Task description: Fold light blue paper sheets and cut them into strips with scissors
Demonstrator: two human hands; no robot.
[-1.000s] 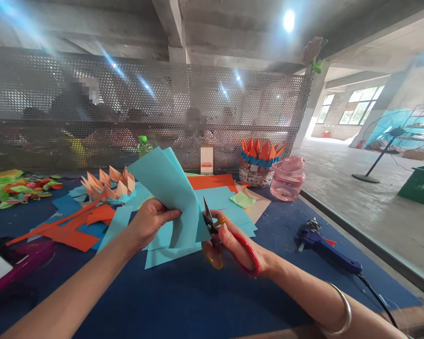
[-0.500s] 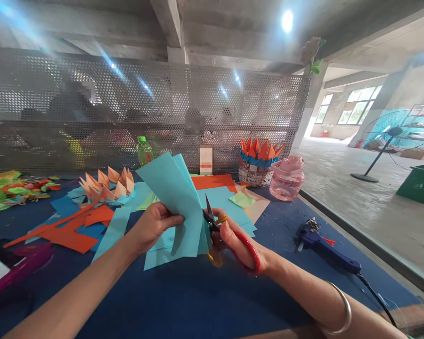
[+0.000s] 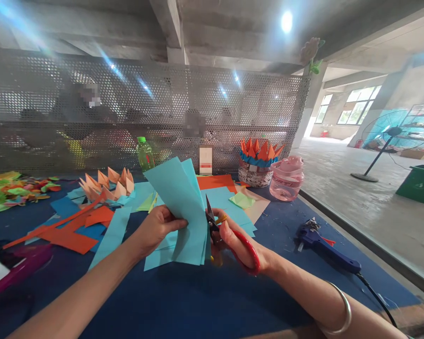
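Fingers of the left hand (image 3: 157, 230) pinch the blue paper (image 3: 194, 230), its long axis near upright; its right edge lies nearer the right hand (image 3: 239, 246), gripping scissors (image 3: 213, 227). Whether the blades touch it, I cannot tell.

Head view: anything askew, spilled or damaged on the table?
Mainly the orange paper, left: irregularly cut, a long thin strip slanting among blue scraps, likely offcuts. Right, the glue gun has crumpled silvery material at one end. The held turquoise paper bends but shows no tear. No spill seen.
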